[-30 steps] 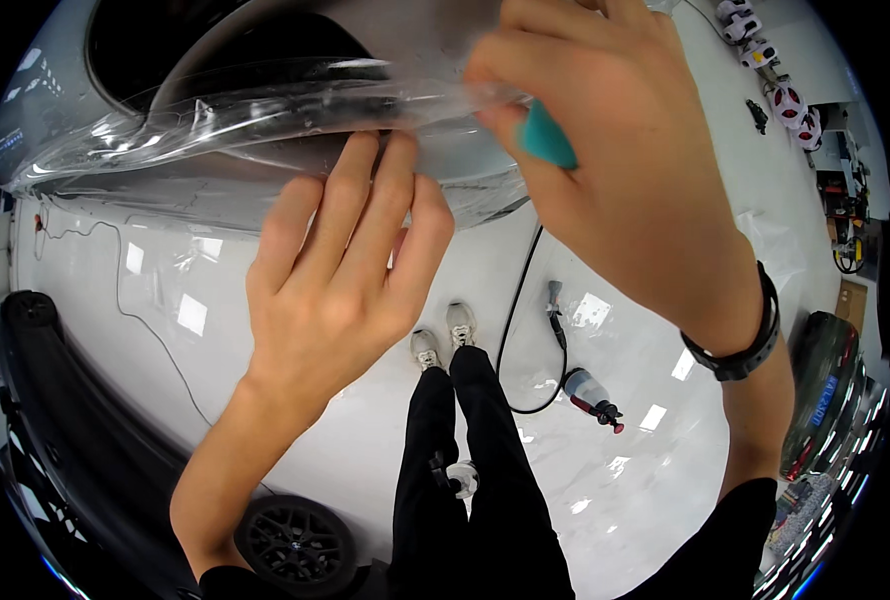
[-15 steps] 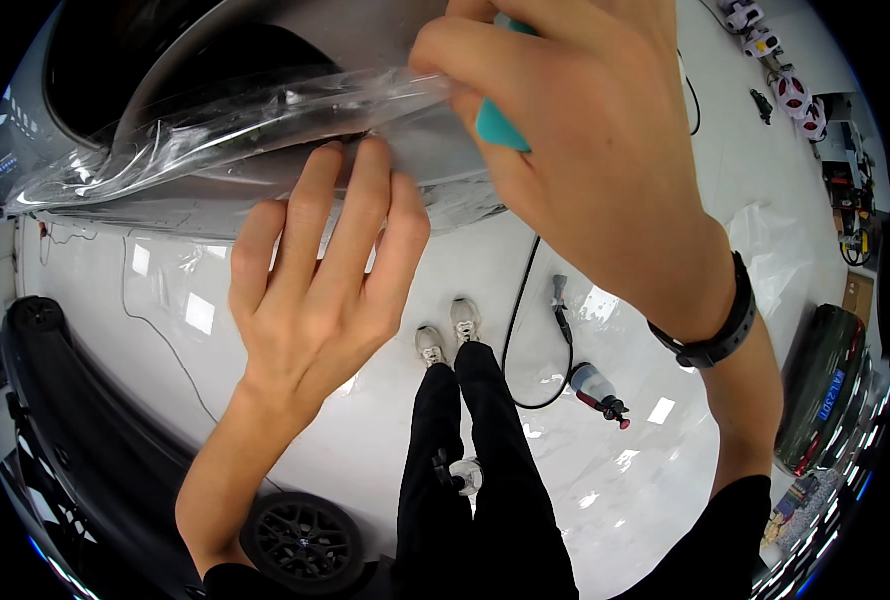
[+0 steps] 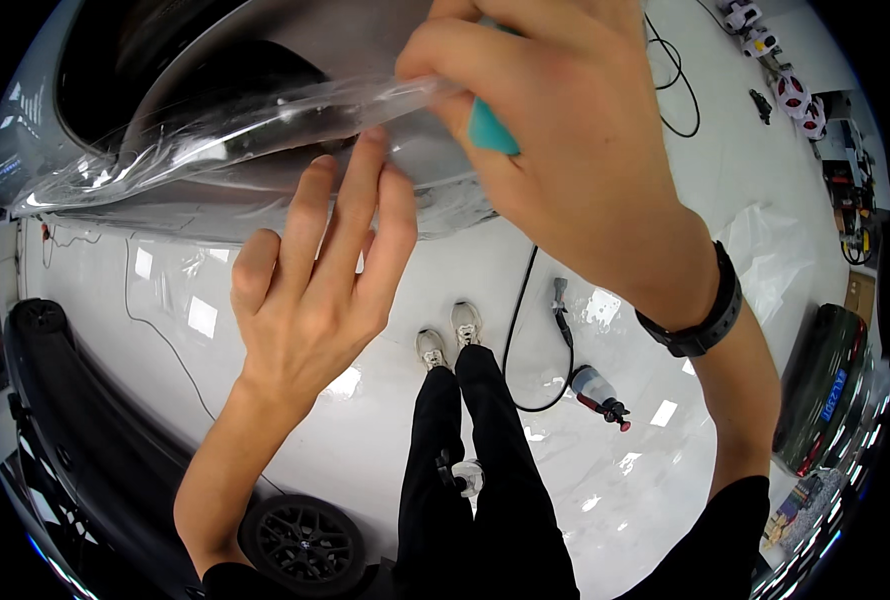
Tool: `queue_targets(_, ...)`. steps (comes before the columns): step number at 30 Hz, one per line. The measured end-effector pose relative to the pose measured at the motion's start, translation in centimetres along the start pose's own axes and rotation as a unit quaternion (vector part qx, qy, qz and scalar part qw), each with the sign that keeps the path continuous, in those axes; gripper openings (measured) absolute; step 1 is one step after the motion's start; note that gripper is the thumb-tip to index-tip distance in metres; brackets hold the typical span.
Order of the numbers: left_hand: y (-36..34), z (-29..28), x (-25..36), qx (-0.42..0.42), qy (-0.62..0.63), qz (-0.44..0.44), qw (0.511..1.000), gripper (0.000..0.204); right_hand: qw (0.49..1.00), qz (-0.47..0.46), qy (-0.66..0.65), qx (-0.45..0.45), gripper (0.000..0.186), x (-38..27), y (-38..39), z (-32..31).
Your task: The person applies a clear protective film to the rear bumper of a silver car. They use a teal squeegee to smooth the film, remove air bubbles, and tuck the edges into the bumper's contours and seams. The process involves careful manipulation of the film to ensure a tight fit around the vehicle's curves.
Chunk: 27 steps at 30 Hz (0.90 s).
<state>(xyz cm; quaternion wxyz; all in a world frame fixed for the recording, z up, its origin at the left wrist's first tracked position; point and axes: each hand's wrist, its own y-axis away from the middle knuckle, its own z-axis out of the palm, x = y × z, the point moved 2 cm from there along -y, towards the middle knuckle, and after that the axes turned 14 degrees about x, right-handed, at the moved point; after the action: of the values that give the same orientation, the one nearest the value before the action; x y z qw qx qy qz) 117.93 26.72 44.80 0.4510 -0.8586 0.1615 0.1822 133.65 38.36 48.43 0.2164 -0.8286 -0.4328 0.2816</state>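
My left hand (image 3: 315, 270) reaches up with its fingers stretched out and apart. Its longest fingertips touch or nearly touch the clear plastic film (image 3: 205, 150), which hangs loose and wrinkled along the edge of a grey car body panel (image 3: 365, 40). Closed in a fist, my right hand (image 3: 575, 160) has a teal squeegee-like tool (image 3: 490, 130) in its palm. The film's edge runs to its thumb and index finger, which pinch it. Most of the tool is hidden by the fingers. A dark rounded opening shows in the panel behind the film.
A black hose (image 3: 510, 370) and a spray bottle (image 3: 595, 390) lie on the glossy white floor. Dark car bodywork (image 3: 95, 430) with a wheel (image 3: 305, 545) stands at left. A dark green car end piece (image 3: 815, 400) and crumpled clear film (image 3: 765, 250) are at right.
My right hand has shifted slightly left, still gripping the film and the teal tool. The left hand's fingers have moved down a little and straightened differently against the film.
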Motion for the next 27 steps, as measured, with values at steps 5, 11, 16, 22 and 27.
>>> queue_targets(5, -0.2, 0.1, 0.0, 0.005, 0.013, -0.009, 1.0, 0.012, 1.0, 0.001, -0.011, 0.007, 0.051, 0.4, -0.2, -0.3)
queue_targets(11, -0.6, -0.3, -0.4, -0.025, 0.034, -0.012, 0.999, 0.013, 0.994, -0.009, -0.097, 0.053, 0.051, 0.0, 0.3, -3.2)
queue_targets(16, -0.5, 0.0, -0.5, 0.002, 0.045, -0.048, 0.998, 0.019, 0.972, -0.008, -0.211, 0.102, 0.052, -0.6, 2.0, -4.8)
queue_targets(22, 0.2, -0.8, -0.9, -0.03, 0.065, -0.057, 0.996, 0.037, 0.99, -0.007, -0.093, 0.106, 0.035, -1.9, 4.0, -1.6)
queue_targets(27, -0.1, -1.3, -1.6, -0.095, 0.112, -0.079, 0.986, 0.028, 1.0, -0.013, -0.008, 0.016, 0.03, -1.6, 2.3, -1.7)
